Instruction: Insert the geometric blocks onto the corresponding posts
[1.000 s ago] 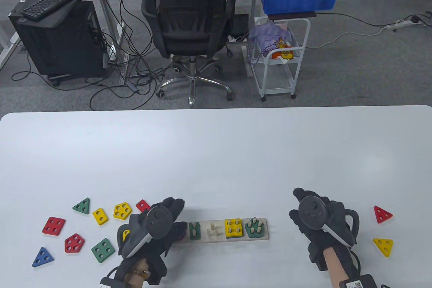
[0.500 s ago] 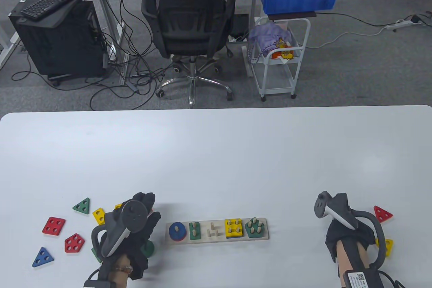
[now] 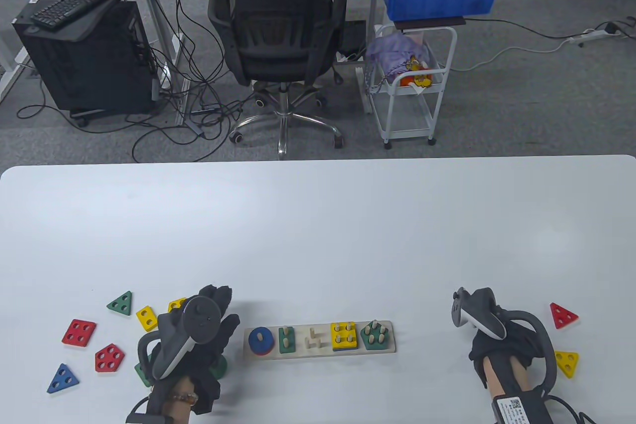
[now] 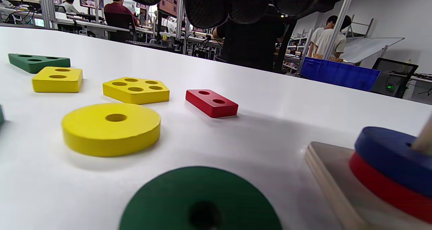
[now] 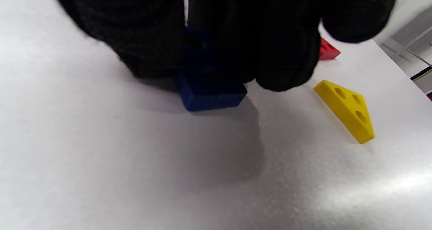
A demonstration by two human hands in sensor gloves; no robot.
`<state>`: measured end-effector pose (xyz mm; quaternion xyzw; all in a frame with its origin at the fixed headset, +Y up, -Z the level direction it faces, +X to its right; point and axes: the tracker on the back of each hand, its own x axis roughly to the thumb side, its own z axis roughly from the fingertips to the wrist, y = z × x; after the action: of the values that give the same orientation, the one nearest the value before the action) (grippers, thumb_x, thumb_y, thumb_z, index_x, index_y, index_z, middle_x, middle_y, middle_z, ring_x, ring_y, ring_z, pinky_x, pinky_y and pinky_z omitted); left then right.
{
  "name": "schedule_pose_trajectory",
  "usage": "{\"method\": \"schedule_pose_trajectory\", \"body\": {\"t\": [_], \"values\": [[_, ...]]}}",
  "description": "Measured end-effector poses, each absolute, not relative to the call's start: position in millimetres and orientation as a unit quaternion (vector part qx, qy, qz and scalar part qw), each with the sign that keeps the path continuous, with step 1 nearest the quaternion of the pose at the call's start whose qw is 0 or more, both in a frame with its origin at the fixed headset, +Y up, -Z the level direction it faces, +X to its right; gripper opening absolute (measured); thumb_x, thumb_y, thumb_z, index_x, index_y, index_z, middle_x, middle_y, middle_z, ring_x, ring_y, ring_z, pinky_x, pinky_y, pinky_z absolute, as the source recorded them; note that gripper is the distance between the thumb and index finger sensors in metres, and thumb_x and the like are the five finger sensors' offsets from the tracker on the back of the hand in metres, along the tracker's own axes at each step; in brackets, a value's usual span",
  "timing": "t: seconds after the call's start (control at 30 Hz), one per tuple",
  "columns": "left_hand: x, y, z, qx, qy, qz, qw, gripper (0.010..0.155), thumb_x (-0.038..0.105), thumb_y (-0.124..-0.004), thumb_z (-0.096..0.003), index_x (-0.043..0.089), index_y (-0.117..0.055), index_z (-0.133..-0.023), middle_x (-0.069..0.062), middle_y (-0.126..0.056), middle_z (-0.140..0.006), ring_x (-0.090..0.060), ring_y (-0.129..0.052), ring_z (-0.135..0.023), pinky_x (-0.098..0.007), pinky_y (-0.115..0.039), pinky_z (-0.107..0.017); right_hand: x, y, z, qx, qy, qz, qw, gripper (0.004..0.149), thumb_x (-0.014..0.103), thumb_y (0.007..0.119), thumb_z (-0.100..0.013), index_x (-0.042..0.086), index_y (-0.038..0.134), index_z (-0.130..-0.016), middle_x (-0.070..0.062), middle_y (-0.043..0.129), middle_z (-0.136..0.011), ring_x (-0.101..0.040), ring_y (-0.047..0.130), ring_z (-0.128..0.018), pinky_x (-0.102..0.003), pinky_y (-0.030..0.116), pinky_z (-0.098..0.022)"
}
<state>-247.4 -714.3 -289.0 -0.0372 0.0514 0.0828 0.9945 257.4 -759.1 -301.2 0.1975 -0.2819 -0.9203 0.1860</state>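
**Loose blocks left, peg board centre, blue block gripped right**

At far left on the white table: blue triangle, red square, red pentagon, green triangle, yellow rectangle. Just beside these, partly hidden in the table view: yellow pentagon, yellow disc, red rectangle, all lying flat and apart from one another. Green square only visible as a corner under the glove.

Left hand low over the table, above the green disc, which lies flat near the left end of the board. Fingertips hanging in at the top edge of the wrist view, clear of every block; nothing held, fingers loose. Contact with the green disc not determinable.

Wooden peg board at centre, near the front edge. From left to right on its posts: blue disc stacked on a red disc; green rectangle; three bare posts; yellow square on top of another block; green pentagon.

Right hand well right of the board, fingers curled down around a blue block, pinching it; lower edge of the block at or just above the table surface, exact shape hidden. Yellow triangle just beside the hand, flat on the table. Red triangle a little farther back.
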Motion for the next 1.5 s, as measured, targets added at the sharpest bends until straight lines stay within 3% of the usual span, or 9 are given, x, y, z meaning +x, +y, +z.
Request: {"method": "schedule_pose_trajectory", "body": {"t": [0.23, 0.4, 0.8, 0.93, 1.1, 1.27, 1.5], "values": [[-245, -716, -289, -0.04, 0.046, 0.088, 0.994, 0.066, 0.064, -0.065, -0.0397, 0.047, -0.057, -0.103, 0.014, -0.056, -0.117, -0.017, -0.065, -0.11, -0.054, -0.053, -0.081, 258, -756, -300, 0.192, -0.274, -0.926, 0.176, 0.061, 0.04, 0.09, -0.037, 0.013, 0.069, -0.087, -0.013, 0.087, -0.078, -0.035, 0.094, -0.062, -0.061, 0.072, -0.054], [-238, -712, -286, -0.042, 0.035, 0.13, 0.99, 0.066, 0.064, -0.065, -0.04, 0.047, -0.056, -0.103, 0.014, -0.056, -0.117, -0.017, -0.067, -0.109, -0.053, -0.055, -0.08, 249, -736, -297, 0.147, -0.212, -0.96, 0.111, 0.06, 0.04, 0.09, -0.036, 0.014, 0.071, -0.087, -0.012, 0.089, -0.077, -0.034, 0.096, -0.061, -0.06, 0.073, -0.052], [-186, -691, -273, -0.079, -0.061, 0.329, 0.939, 0.066, 0.064, -0.066, -0.0415, 0.045, -0.056, -0.104, 0.011, -0.06, -0.116, -0.017, -0.075, -0.103, -0.047, -0.063, -0.076, 152, -669, -263, -0.119, 0.088, -0.987, -0.066, 0.06, 0.043, 0.091, -0.034, 0.016, 0.073, -0.085, -0.01, 0.091, -0.075, -0.032, 0.098, -0.058, -0.06, 0.077, -0.049], [-160, -690, -277, -0.134, -0.09, 0.422, 0.892, 0.065, 0.061, -0.068, -0.0422, 0.042, -0.058, -0.104, 0.008, -0.068, -0.111, -0.015, -0.086, -0.093, -0.043, -0.07, -0.071, 126, -666, -249, -0.192, 0.164, -0.958, -0.135, 0.06, 0.043, 0.091, -0.034, 0.017, 0.072, -0.085, -0.009, 0.091, -0.075, -0.031, 0.099, -0.058, -0.059, 0.078, -0.048], [-133, -699, -280, -0.216, -0.111, 0.453, 0.858, 0.071, 0.066, -0.069, -0.0403, 0.036, -0.059, -0.104, 0.005, -0.076, -0.106, -0.016, -0.093, -0.085, -0.042, -0.075, -0.066, 104, -668, -237, -0.252, 0.217, -0.915, -0.229, 0.06, 0.044, 0.09, -0.034, 0.017, 0.071, -0.085, -0.009, 0.09, -0.075, -0.03, 0.099, -0.058, -0.058, 0.078, -0.048], [-124, -707, -279, -0.288, -0.134, 0.478, 0.819, 0.078, 0.072, -0.068, -0.0386, 0.032, -0.057, -0.105, 0.003, -0.078, -0.105, -0.017, -0.095, -0.083, -0.042, -0.077, -0.065, 90, -667, -228, -0.286, 0.246, -0.894, -0.241, 0.061, 0.044, 0.09, -0.035, 0.017, 0.07, -0.085, -0.009, 0.09, -0.076, -0.03, 0.098, -0.058, -0.058, 0.078, -0.048], [-117, -711, -276, -0.323, -0.145, 0.521, 0.777, 0.071, 0.062, -0.073, -0.042, 0.028, -0.06, -0.103, 0.002, -0.082, -0.1, -0.014, -0.098, -0.08, -0.041, -0.078, -0.063, 82, -669, -223, -0.307, 0.272, -0.886, -0.216, 0.061, 0.044, 0.091, -0.034, 0.017, 0.07, -0.085, -0.008, 0.089, -0.076, -0.029, 0.098, -0.058, -0.057, 0.078, -0.048]]}}
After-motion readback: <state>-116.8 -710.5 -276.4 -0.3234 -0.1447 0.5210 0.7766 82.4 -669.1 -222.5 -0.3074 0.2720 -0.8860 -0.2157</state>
